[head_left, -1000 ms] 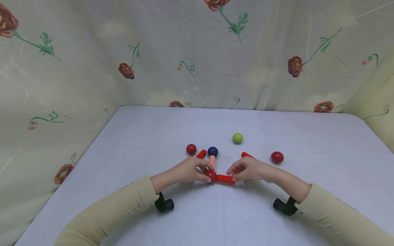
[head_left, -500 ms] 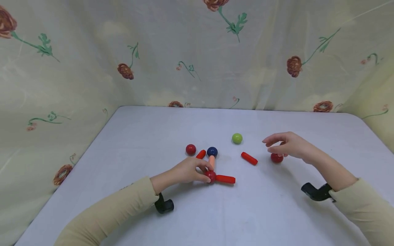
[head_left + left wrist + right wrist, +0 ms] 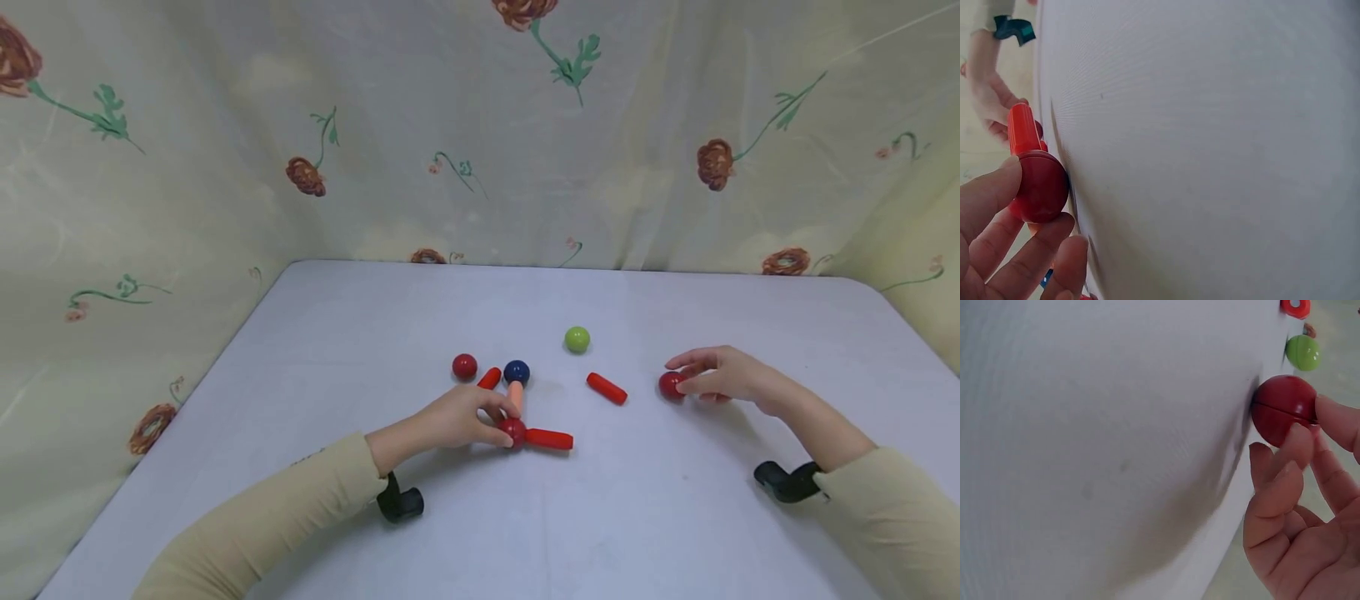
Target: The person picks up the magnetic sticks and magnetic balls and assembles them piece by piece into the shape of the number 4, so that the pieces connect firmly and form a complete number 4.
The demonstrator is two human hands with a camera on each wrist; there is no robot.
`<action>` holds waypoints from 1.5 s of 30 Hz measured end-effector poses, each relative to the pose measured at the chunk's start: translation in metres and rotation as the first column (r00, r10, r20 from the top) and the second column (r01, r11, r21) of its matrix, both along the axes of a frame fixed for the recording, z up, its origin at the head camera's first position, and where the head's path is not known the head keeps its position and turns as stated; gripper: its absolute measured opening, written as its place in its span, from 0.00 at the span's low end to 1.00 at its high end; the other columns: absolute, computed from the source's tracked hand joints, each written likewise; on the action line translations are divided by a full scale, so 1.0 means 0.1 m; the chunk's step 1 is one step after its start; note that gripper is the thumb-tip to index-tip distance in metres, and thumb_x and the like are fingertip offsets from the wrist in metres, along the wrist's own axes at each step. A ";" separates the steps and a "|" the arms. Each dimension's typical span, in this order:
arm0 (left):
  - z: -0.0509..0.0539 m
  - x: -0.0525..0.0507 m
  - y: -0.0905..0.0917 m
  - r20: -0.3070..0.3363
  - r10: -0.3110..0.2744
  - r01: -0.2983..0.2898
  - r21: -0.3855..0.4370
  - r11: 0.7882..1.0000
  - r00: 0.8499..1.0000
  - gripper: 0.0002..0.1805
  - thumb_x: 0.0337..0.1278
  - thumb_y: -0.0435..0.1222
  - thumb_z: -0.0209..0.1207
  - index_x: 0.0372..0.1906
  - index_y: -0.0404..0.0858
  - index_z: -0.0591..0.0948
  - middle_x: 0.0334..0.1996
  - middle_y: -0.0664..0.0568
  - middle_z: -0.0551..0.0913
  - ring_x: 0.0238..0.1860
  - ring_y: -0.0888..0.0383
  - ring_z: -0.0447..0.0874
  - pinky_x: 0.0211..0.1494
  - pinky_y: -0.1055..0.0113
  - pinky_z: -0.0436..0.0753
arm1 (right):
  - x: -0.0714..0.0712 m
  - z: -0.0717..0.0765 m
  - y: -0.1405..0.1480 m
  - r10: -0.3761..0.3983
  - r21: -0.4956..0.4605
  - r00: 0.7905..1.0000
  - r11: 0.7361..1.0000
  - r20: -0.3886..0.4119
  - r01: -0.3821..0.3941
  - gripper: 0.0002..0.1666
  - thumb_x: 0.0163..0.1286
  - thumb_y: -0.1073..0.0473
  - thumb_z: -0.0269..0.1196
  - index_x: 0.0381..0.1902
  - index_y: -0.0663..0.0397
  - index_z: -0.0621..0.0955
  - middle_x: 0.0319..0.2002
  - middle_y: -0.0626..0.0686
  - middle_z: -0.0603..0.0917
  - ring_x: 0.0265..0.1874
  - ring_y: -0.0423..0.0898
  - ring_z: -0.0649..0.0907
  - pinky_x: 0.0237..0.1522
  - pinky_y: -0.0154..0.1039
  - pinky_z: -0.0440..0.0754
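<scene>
Cream flowered fabric (image 3: 420,108) fills the upper frame above a white bench (image 3: 360,317). At lower centre, the left hand (image 3: 461,415) pinches a red ball (image 3: 513,432) in its grip; at right, the right hand (image 3: 731,375) pinches a second red ball (image 3: 670,385). Near centre sit a third red ball (image 3: 464,367), a blue ball (image 3: 517,372) and a green ball (image 3: 577,339). One red stick (image 3: 549,439) touches the left hand's ball, a peach stick (image 3: 515,398) lies between it and the blue one, and another red stick (image 3: 607,388) rests right of centre.

The left sleeve (image 3: 277,504) and right sleeve (image 3: 888,504) are beige and creased; at their ends jut a black, bent left mount (image 3: 401,503) and matching right mount (image 3: 785,482). Left hand (image 3: 467,417) and right hand (image 3: 726,375) are bare.
</scene>
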State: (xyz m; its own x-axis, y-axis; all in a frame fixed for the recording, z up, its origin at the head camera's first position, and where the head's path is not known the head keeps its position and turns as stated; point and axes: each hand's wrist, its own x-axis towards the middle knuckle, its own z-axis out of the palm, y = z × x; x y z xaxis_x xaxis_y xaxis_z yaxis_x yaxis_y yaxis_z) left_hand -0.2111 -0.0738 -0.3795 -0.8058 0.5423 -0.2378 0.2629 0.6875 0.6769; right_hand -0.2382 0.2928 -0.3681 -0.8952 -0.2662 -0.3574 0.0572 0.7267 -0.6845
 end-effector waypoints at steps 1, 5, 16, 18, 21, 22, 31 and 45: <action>0.00 0.00 0.00 0.002 0.000 0.000 -0.001 1.000 1.000 0.18 0.46 0.36 0.67 0.46 0.46 0.81 0.34 0.56 0.82 0.40 0.59 0.77 0.35 0.71 0.77 | 0.00 -0.01 0.01 0.004 -0.002 1.000 1.000 0.004 -0.004 0.30 0.62 0.55 0.60 0.59 0.64 0.69 0.49 0.63 0.75 0.33 0.46 0.75 0.31 0.37 0.76; 0.00 0.01 0.01 0.007 0.005 -0.004 -0.002 1.000 1.000 0.18 0.46 0.36 0.67 0.46 0.47 0.81 0.34 0.56 0.82 0.40 0.59 0.77 0.34 0.71 0.78 | -0.01 -0.04 0.01 0.001 -0.007 1.000 1.000 0.021 -0.001 0.30 0.62 0.54 0.61 0.58 0.64 0.69 0.47 0.61 0.76 0.32 0.46 0.75 0.31 0.37 0.76; -0.01 0.00 0.00 -0.001 0.005 -0.005 -0.001 1.000 1.000 0.18 0.45 0.37 0.67 0.46 0.46 0.81 0.35 0.56 0.82 0.38 0.60 0.76 0.33 0.72 0.78 | -0.02 -0.05 -0.01 -0.005 0.022 1.000 1.000 0.017 0.005 0.32 0.60 0.50 0.62 0.59 0.62 0.70 0.42 0.56 0.77 0.31 0.46 0.75 0.29 0.36 0.73; -0.01 0.00 0.00 -0.007 0.005 -0.005 -0.002 1.000 1.000 0.18 0.45 0.37 0.67 0.46 0.46 0.81 0.35 0.56 0.82 0.38 0.60 0.76 0.33 0.72 0.78 | -0.01 -0.06 -0.02 -0.005 0.025 1.000 1.000 0.013 0.005 0.32 0.60 0.50 0.62 0.58 0.62 0.71 0.42 0.55 0.77 0.31 0.46 0.74 0.28 0.36 0.73; -0.02 0.00 0.00 -0.013 0.006 -0.006 -0.005 1.000 1.000 0.18 0.45 0.37 0.67 0.46 0.46 0.81 0.35 0.56 0.82 0.37 0.60 0.76 0.32 0.72 0.77 | 0.02 -0.05 -0.04 -0.003 0.029 1.000 1.000 0.007 0.003 0.32 0.60 0.50 0.62 0.58 0.61 0.71 0.43 0.56 0.78 0.34 0.47 0.74 0.29 0.36 0.73; -0.02 0.00 0.00 -0.014 0.007 -0.007 -0.005 1.000 1.000 0.18 0.45 0.37 0.67 0.46 0.46 0.81 0.35 0.56 0.82 0.37 0.60 0.76 0.32 0.72 0.77 | 0.03 -0.05 -0.05 -0.002 0.029 1.000 1.000 0.005 0.002 0.32 0.60 0.50 0.62 0.58 0.61 0.71 0.44 0.57 0.78 0.35 0.47 0.74 0.30 0.36 0.73; -0.02 -0.01 -0.01 -0.006 0.007 -0.007 -0.005 1.000 1.000 0.18 0.45 0.37 0.67 0.46 0.47 0.81 0.35 0.56 0.82 0.38 0.60 0.76 0.33 0.71 0.77 | 0.13 0.01 -0.16 0.016 0.027 1.000 0.999 -0.009 -0.016 0.30 0.59 0.51 0.63 0.57 0.61 0.72 0.45 0.58 0.77 0.37 0.48 0.73 0.30 0.38 0.74; -0.01 0.01 -0.01 0.008 0.011 -0.011 -0.002 1.000 1.000 0.18 0.45 0.38 0.67 0.46 0.46 0.81 0.35 0.56 0.82 0.38 0.60 0.76 0.34 0.71 0.78 | 0.27 0.04 -0.37 0.026 -0.024 1.000 0.999 0.015 -0.025 0.32 0.58 0.52 0.64 0.57 0.61 0.72 0.47 0.60 0.77 0.38 0.47 0.75 0.32 0.38 0.76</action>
